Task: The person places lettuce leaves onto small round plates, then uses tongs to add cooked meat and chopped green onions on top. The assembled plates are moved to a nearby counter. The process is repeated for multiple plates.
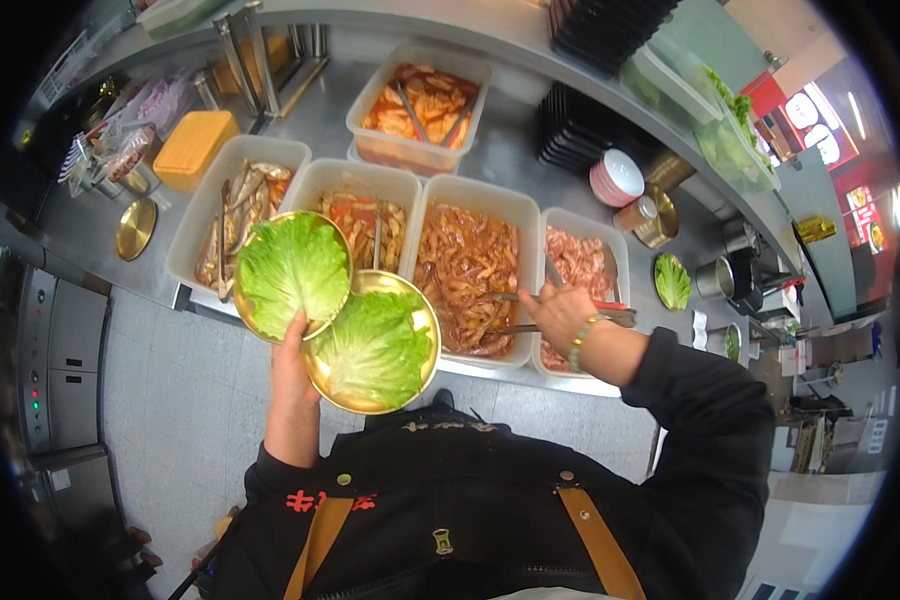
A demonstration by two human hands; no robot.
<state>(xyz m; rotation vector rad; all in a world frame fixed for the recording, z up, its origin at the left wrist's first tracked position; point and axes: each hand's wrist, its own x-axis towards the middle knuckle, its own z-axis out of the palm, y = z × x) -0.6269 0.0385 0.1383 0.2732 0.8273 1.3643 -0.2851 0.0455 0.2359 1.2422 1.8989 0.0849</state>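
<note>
Just past the left hand (292,385), gripping two gold plates (430,347), lettuce leaves (292,268) could slide off if tilted; right hand (568,318) clasps tongs (518,328).

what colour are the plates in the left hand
The plates are gold; head view shows them best.

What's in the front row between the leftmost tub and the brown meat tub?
Another tub with reddish food stands between the leftmost tub and the brown meat tub; gold lettuce plates hide part of its front. The head view shows this.
</note>
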